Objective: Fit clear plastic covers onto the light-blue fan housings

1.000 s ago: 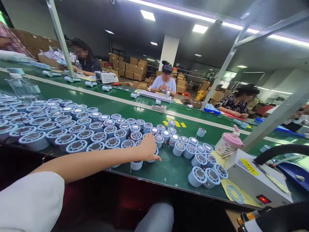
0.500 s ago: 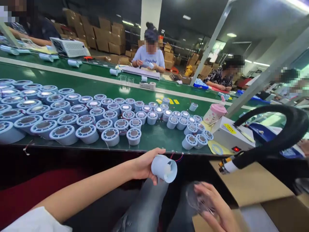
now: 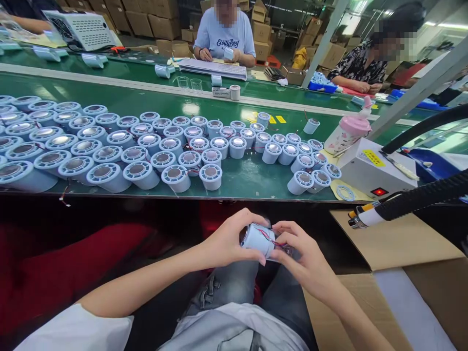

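From my remote seat I see L hand [image 3: 236,238] grasping 1 blue housing [image 3: 257,240] over the lap, 5 o'clock, on its side, prob. so the R end faces R hand [image 3: 306,252], which grips 1 clear piece [image 3: 288,250] there. Standing housings [image 3: 109,182], 9–10 o'clock, sit disc-up, prob. for stability; overlapped, can't count. Also 1 white box [image 3: 360,165], 3 o'clock; 2 glasses [image 3: 196,85], 11 o'clock.

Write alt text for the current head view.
The left hand grips a blue cylinder above the lap, the right hand at its other end. Beyond, similar cylinders crowd a green table, with people across it.
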Demonstrator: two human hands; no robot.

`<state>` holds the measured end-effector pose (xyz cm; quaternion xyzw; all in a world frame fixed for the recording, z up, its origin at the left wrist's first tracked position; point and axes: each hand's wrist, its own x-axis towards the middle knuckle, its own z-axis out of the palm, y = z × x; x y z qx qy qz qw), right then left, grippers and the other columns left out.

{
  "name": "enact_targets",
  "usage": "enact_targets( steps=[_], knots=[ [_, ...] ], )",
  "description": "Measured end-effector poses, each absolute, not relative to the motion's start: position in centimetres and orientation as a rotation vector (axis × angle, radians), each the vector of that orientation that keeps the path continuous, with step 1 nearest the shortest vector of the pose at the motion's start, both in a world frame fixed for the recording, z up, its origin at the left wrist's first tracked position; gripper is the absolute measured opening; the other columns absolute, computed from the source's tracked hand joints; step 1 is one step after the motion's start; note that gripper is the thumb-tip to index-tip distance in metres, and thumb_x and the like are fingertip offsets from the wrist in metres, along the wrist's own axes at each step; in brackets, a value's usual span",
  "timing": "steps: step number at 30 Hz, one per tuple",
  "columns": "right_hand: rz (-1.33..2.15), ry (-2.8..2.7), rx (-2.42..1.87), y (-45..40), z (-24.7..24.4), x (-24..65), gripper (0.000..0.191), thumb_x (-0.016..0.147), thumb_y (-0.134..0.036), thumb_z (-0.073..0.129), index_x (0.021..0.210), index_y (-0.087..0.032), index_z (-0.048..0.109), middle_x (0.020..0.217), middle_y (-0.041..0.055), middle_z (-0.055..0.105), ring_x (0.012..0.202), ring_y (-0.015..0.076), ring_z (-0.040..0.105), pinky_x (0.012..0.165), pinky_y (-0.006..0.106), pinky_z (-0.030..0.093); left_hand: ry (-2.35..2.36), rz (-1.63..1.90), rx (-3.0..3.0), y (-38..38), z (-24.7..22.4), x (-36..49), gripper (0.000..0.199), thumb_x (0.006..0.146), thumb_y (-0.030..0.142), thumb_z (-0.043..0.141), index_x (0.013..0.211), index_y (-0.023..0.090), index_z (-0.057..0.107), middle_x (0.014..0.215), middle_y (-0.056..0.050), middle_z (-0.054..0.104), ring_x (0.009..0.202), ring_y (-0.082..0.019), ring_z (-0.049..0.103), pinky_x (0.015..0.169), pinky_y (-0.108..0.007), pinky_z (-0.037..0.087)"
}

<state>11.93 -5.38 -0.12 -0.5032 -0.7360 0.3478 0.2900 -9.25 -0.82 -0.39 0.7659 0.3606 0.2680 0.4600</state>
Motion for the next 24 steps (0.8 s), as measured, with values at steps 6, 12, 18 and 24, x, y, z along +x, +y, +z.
enact_targets(
  steps=[6, 12, 18, 24],
  knots=[
    [1.224, -1.525, -1.345, -4.6, 0.1, 12.6, 0.030, 0.082, -0.034, 0.065, 0.056, -0.019, 0.063, 0.097, 0.0065, 0.063, 0.094, 0.0207, 0.061, 0.074, 0.029, 0.049, 0.714, 0.692, 1.901, -0.5, -2.4, -8.9, 0.064, 0.059, 0.039, 0.084, 0.118, 0.023, 0.062, 0.117, -0.009, 0.055, 0.111, -0.026, 0.053, 0.098, -0.041, 0.043],
    [1.330, -1.448, -1.161, -4.4, -0.2, 13.7, 0.008, 0.073, -0.033, 0.075, 0.078, -0.026, 0.074, 0.114, 0.0051, 0.067, 0.110, 0.0250, 0.061, 0.087, 0.034, 0.053, 0.697, 0.611, 1.414, -1.7, -1.8, -8.5, 0.070, 0.068, 0.027, 0.077, 0.131, 0.021, 0.048, 0.124, -0.010, 0.058, 0.104, -0.022, 0.061, 0.087, -0.034, 0.052],
    [0.916, -1.907, -1.164, -6.4, -0.5, 14.0, 0.039, 0.075, -0.022, 0.075, 0.111, -0.032, 0.063, 0.131, 0.0028, 0.059, 0.119, 0.0210, 0.057, 0.100, 0.033, 0.046, 0.724, 0.535, 1.334, -2.1, -0.9, -9.0, 0.074, 0.068, 0.031, 0.078, 0.134, 0.021, 0.045, 0.111, -0.008, 0.064, 0.086, -0.018, 0.065, 0.075, -0.030, 0.053],
    [1.256, -1.715, -1.164, -6.9, -0.2, 13.9, 0.037, 0.079, -0.025, 0.073, 0.111, -0.033, 0.058, 0.129, -0.0001, 0.059, 0.110, 0.0162, 0.061, 0.091, 0.024, 0.053, 0.671, 0.613, 1.492, -2.3, -0.4, -9.1, 0.075, 0.066, 0.027, 0.081, 0.133, 0.024, 0.050, 0.131, -0.009, 0.056, 0.112, -0.024, 0.059, 0.092, -0.032, 0.049]
  ],
)
